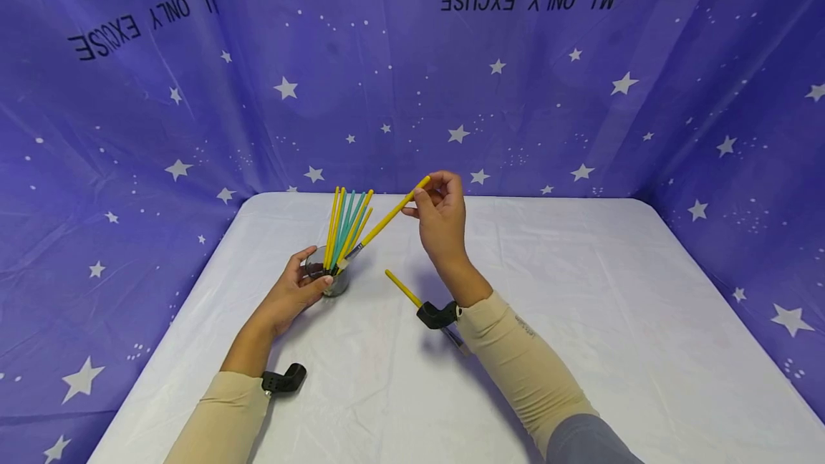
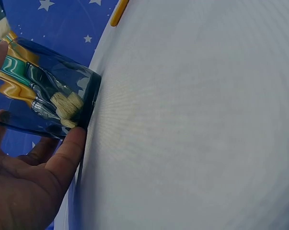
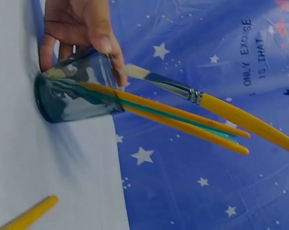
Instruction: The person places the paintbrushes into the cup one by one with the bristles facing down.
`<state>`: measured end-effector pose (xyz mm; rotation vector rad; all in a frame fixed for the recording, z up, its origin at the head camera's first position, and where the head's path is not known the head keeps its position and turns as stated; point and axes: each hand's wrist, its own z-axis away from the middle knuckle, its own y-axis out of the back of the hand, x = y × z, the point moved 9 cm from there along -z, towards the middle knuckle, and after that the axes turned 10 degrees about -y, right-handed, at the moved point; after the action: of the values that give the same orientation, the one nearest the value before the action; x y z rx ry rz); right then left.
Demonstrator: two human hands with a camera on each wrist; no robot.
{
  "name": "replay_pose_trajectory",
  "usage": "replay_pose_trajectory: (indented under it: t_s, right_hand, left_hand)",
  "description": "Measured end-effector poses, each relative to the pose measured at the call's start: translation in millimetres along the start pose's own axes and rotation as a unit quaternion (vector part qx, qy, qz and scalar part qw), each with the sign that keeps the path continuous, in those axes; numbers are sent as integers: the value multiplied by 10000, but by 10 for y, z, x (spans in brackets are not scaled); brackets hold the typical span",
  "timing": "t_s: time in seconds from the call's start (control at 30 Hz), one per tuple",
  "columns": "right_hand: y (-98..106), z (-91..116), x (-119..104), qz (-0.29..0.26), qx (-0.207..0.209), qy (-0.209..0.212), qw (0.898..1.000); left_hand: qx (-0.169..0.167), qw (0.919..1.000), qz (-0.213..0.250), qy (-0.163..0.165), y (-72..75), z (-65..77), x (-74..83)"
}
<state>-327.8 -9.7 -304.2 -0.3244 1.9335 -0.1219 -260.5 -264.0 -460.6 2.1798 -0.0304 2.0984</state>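
My left hand (image 1: pixel 293 297) grips a clear glass (image 2: pixel 63 67) that stands at the left of the table, its fingers and thumb around the sides. Several yellow and teal paintbrushes (image 1: pixel 348 228) lean in the glass, bristles down, as the left wrist view shows. With thumb and fingers my right hand (image 1: pixel 443 220) pinches a yellow paintbrush (image 1: pixel 389 217) near its handle end. That brush slants down to the left, its pale bristles (image 3: pixel 134 72) at the glass's rim. Another yellow paintbrush (image 1: pixel 402 287) lies on the table beneath the right wrist, partly hidden by the wrist camera.
A white cloth covers the table (image 1: pixel 580 321). Behind and at both sides hangs a purple curtain (image 1: pixel 387 92) with white stars and black lettering. Black camera mounts (image 1: pixel 283 379) sit on both wrists.
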Motion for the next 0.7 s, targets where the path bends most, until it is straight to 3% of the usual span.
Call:
replay_pose_trajectory:
  t_s: [0.27,0.7]
  right_hand:
    - [-201,75,208,275,-169,-352,9989]
    - [-492,170,514,909,-635,-539,9924]
  left_hand:
    - [6,10000,-12,65,-9,21,15]
    - [-36,10000,-68,5,-8,7,19]
